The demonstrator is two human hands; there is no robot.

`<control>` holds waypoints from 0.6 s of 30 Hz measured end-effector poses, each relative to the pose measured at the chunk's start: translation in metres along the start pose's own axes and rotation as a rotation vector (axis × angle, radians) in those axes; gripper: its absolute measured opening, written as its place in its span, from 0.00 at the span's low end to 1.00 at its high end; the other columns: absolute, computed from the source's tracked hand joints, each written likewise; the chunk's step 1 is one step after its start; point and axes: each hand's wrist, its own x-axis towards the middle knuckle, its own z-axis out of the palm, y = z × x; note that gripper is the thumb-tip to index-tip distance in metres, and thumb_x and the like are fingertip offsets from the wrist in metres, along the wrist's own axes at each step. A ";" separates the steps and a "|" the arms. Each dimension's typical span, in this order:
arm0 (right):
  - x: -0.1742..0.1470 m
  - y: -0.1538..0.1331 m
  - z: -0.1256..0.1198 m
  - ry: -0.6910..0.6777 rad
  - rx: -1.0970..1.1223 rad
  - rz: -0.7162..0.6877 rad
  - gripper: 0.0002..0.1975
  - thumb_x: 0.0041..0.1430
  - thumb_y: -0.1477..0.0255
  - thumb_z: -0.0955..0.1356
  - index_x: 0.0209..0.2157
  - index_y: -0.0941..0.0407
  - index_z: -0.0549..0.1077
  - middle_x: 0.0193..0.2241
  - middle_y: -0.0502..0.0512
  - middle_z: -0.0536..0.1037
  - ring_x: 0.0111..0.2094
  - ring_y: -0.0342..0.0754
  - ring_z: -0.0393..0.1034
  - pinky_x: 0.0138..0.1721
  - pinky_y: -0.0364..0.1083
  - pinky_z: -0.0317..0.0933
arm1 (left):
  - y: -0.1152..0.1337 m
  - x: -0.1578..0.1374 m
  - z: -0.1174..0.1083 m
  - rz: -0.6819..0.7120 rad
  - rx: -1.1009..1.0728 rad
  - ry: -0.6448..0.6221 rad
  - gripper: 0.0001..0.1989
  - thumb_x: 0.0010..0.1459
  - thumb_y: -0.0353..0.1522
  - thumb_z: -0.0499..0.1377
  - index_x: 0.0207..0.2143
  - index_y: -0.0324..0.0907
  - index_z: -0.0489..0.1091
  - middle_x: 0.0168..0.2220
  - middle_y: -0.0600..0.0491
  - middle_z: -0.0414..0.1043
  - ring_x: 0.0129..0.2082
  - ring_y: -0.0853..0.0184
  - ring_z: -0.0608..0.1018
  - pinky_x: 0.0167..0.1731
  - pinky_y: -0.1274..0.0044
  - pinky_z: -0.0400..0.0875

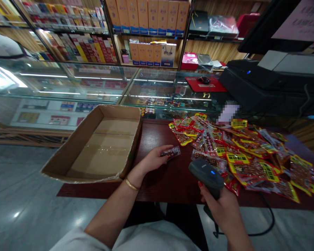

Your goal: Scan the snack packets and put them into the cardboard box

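My left hand (155,158) is closed on a small clear snack packet (173,152) with dark contents, held low over the dark red wooden table. In my right hand (222,205) is a black barcode scanner (206,173), gripped by its handle with a blue light lit on top. The scanner's head points left, towards the packet but apart from it. Beyond the scanner spreads a heap of snack packets (240,164), many with yellow labels and red edges. Left of my left hand lies a shallow cardboard box (107,146) with only its bare bottom showing.
Behind the table stands a glass display counter (94,83). A black mouse (203,80) rests on a red mat (192,84), beside a dark printer or till machine (264,87). The scanner's cable (272,216) loops at the lower right. A person's white cap shows far left.
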 end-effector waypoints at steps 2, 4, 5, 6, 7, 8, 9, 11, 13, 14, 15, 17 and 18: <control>0.000 0.003 -0.004 -0.026 -0.010 -0.012 0.22 0.58 0.50 0.67 0.32 0.55 0.78 0.20 0.55 0.80 0.22 0.52 0.76 0.27 0.47 0.68 | -0.002 0.001 -0.001 -0.019 -0.020 0.004 0.30 0.55 0.28 0.62 0.62 0.40 0.68 0.49 0.45 0.80 0.28 0.72 0.77 0.24 0.82 0.70; 0.000 0.005 -0.008 -0.062 -0.024 -0.025 0.22 0.57 0.50 0.68 0.30 0.55 0.78 0.20 0.55 0.80 0.21 0.53 0.76 0.25 0.47 0.69 | -0.004 0.002 -0.001 -0.029 -0.042 0.003 0.33 0.54 0.27 0.62 0.63 0.40 0.65 0.54 0.44 0.77 0.33 0.69 0.79 0.26 0.82 0.71; 0.000 0.006 -0.009 -0.076 -0.033 -0.027 0.21 0.57 0.50 0.68 0.29 0.54 0.78 0.20 0.55 0.80 0.21 0.53 0.76 0.24 0.47 0.69 | -0.005 0.002 -0.001 -0.033 -0.053 0.002 0.34 0.53 0.27 0.62 0.64 0.40 0.64 0.56 0.43 0.76 0.37 0.67 0.79 0.26 0.82 0.71; 0.000 0.006 -0.010 -0.086 -0.038 -0.029 0.21 0.57 0.50 0.68 0.28 0.54 0.78 0.20 0.55 0.80 0.21 0.53 0.76 0.24 0.47 0.69 | -0.006 0.003 -0.001 -0.036 -0.064 0.001 0.35 0.53 0.26 0.62 0.64 0.40 0.64 0.57 0.43 0.75 0.40 0.65 0.80 0.27 0.82 0.71; 0.001 0.006 -0.011 -0.093 -0.040 -0.032 0.21 0.57 0.50 0.68 0.28 0.54 0.78 0.20 0.54 0.80 0.21 0.53 0.76 0.24 0.47 0.69 | -0.006 0.003 -0.001 -0.039 -0.073 -0.001 0.35 0.53 0.26 0.63 0.64 0.41 0.63 0.57 0.43 0.75 0.42 0.64 0.80 0.27 0.82 0.72; 0.001 0.006 -0.011 -0.094 -0.042 -0.034 0.21 0.57 0.49 0.67 0.28 0.54 0.78 0.20 0.54 0.80 0.21 0.53 0.76 0.25 0.47 0.69 | -0.006 0.004 -0.001 -0.042 -0.082 -0.003 0.35 0.53 0.26 0.63 0.64 0.41 0.63 0.58 0.43 0.75 0.43 0.63 0.80 0.27 0.82 0.72; 0.001 0.005 -0.011 -0.089 -0.047 -0.036 0.22 0.57 0.49 0.67 0.28 0.54 0.78 0.20 0.54 0.80 0.21 0.53 0.76 0.25 0.47 0.69 | -0.005 0.004 0.000 -0.044 -0.089 -0.005 0.35 0.53 0.26 0.63 0.64 0.42 0.63 0.58 0.43 0.75 0.44 0.62 0.80 0.28 0.82 0.72; 0.001 0.004 -0.009 -0.076 -0.063 -0.043 0.22 0.58 0.49 0.67 0.29 0.54 0.78 0.20 0.55 0.80 0.22 0.53 0.76 0.25 0.47 0.68 | -0.004 0.004 0.000 -0.048 -0.097 -0.006 0.35 0.53 0.26 0.63 0.64 0.41 0.64 0.58 0.43 0.75 0.46 0.60 0.80 0.28 0.81 0.72; 0.001 0.003 -0.007 -0.065 -0.084 -0.047 0.23 0.58 0.49 0.67 0.31 0.55 0.78 0.21 0.56 0.81 0.22 0.54 0.77 0.25 0.47 0.68 | -0.001 0.003 0.000 -0.051 -0.097 -0.002 0.35 0.52 0.25 0.62 0.63 0.40 0.64 0.58 0.41 0.75 0.47 0.59 0.80 0.28 0.81 0.72; 0.001 0.003 -0.006 -0.062 -0.091 -0.051 0.23 0.59 0.49 0.66 0.32 0.55 0.79 0.21 0.57 0.81 0.23 0.54 0.77 0.24 0.47 0.67 | 0.001 0.003 0.000 -0.051 -0.095 0.001 0.35 0.51 0.24 0.63 0.63 0.39 0.65 0.57 0.40 0.75 0.46 0.59 0.80 0.28 0.81 0.72; 0.001 0.003 -0.005 -0.061 -0.096 -0.057 0.24 0.59 0.49 0.66 0.34 0.56 0.79 0.22 0.57 0.81 0.23 0.54 0.77 0.25 0.47 0.67 | 0.002 0.003 0.000 -0.050 -0.092 0.006 0.35 0.50 0.24 0.63 0.62 0.38 0.66 0.57 0.40 0.75 0.46 0.59 0.80 0.28 0.81 0.72; 0.001 0.004 -0.004 -0.054 -0.104 -0.068 0.24 0.60 0.49 0.65 0.36 0.56 0.79 0.22 0.57 0.81 0.24 0.55 0.77 0.25 0.47 0.67 | 0.005 0.002 -0.001 -0.049 -0.089 0.011 0.35 0.47 0.22 0.63 0.61 0.36 0.67 0.57 0.39 0.76 0.42 0.61 0.81 0.27 0.81 0.70; 0.001 0.004 -0.004 -0.052 -0.107 -0.071 0.24 0.61 0.50 0.65 0.38 0.56 0.79 0.22 0.57 0.81 0.25 0.55 0.77 0.26 0.47 0.67 | 0.005 0.002 -0.001 -0.049 -0.089 0.013 0.35 0.47 0.22 0.63 0.60 0.37 0.68 0.56 0.40 0.77 0.40 0.62 0.81 0.26 0.82 0.70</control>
